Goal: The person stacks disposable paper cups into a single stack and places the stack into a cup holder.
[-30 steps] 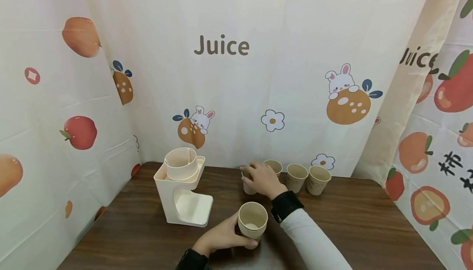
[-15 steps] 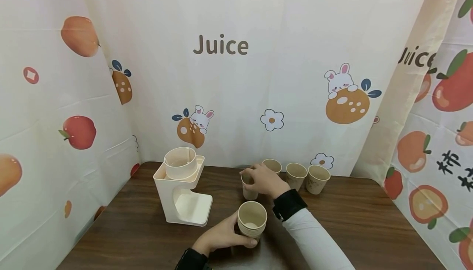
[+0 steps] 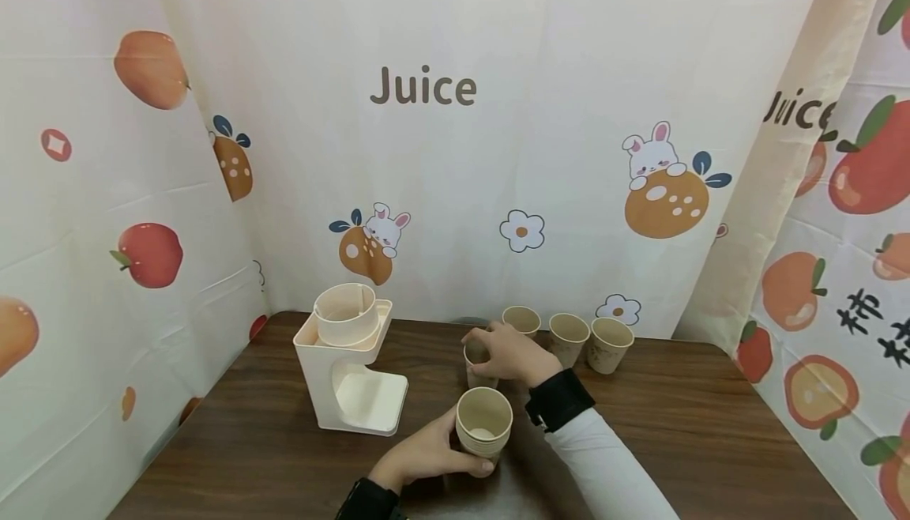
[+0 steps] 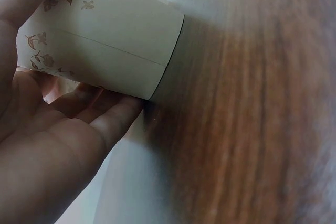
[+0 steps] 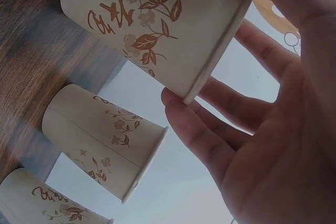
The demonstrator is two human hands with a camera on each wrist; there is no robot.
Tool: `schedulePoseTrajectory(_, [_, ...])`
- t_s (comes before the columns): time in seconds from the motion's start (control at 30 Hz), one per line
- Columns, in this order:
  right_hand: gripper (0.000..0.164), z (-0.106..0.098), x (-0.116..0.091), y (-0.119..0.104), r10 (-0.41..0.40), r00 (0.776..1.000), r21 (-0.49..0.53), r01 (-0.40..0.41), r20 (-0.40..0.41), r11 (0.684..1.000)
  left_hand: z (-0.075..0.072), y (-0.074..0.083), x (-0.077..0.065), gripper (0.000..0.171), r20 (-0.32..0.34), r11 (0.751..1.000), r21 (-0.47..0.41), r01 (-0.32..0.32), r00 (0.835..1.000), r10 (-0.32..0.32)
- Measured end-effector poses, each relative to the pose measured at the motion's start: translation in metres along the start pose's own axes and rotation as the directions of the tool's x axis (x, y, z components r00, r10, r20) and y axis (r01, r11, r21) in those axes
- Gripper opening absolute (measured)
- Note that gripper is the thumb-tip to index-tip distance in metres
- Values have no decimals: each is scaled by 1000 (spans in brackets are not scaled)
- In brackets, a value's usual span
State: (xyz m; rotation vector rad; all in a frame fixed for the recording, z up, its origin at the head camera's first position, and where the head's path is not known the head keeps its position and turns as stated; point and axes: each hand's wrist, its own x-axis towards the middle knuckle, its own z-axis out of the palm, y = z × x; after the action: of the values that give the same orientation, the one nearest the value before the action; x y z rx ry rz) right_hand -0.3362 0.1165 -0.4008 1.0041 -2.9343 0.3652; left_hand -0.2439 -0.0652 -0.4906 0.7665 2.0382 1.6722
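In the head view, my left hand (image 3: 430, 453) curls round a short stack of paper cups (image 3: 484, 425), which stands upright near the table's front. The left wrist view shows those fingers and thumb round the flower-printed cup wall (image 4: 105, 40), its base at the dark wood. Just beyond the stack, my right hand (image 3: 515, 352) pinches the rim of a single beige paper cup (image 3: 479, 370), partly hidden by the fingers. Brown leaves and lettering decorate this cup (image 5: 157, 30) in the right wrist view, where thumb and fingertips meet its rim.
Along the back of the table stand three more paper cups, a left one (image 3: 522, 319), a middle one (image 3: 567, 342) and a right one (image 3: 609, 348). To the left is a cream-coloured toy-like machine (image 3: 351, 370) with a round cup on top. A printed curtain (image 3: 441, 172) hangs behind.
My right hand and its cup have shifted slightly nearer to me, toward the stack. The left hand still holds its stack in about the same spot.
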Motion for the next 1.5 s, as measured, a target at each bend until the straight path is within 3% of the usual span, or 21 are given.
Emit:
schedulePoseTrajectory(0.2, [41,2,-3,3,-7,1000,24,7,-7,1000,0,-1,0,80,-2,1000,14,-1,1000,1])
schedulePoseTrajectory(0.37, [39,0,-7,6,-23,998,61,27,-59,998,0,0,0,78,-3,1000,14,3,1000,-3])
schedulePoseTrajectory(0.83, [43,-26,-25,0,-67,979,106,89,-194,990,0,2,-1,75,0,1000,3,7,1000,-7])
schedulePoseTrajectory(1.5, [44,-56,-46,-13,-80,965,89,105,-249,990,0,1,-1,74,8,1000,2,-8,1000,8])
